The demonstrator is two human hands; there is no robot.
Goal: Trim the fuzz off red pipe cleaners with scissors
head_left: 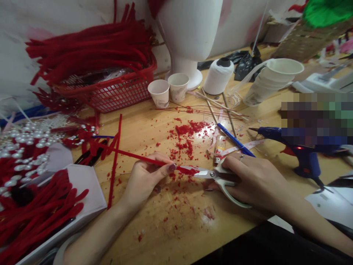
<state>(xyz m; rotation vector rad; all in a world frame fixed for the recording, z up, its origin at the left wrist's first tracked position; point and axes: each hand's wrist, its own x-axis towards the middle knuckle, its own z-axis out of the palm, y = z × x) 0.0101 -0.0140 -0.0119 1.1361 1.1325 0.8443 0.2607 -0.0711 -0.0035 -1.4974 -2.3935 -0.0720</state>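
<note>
My left hand (146,176) pinches a red chenille stem (135,156) between thumb and fingers, its length running off to the left. My right hand (250,178) grips white-handled scissors (203,173), whose blades point left and meet the stem's end just beyond my left thumb. Red fluff covers the blade tips, so how far apart they are is hard to see. Loose red fuzz clippings (190,132) lie scattered over the wooden table (220,232) around and behind the blades. Another red stem (113,176) lies left of my left hand, crossing under or beside the held one.
At the back left a red basket (118,92) is heaped with red stems. Paper cups (158,92), a white thread spool (218,77) and a white mannequin head stand behind. A blue glue gun (306,158) and blue pen (235,140) lie right. White box (86,184) at left holds red pieces.
</note>
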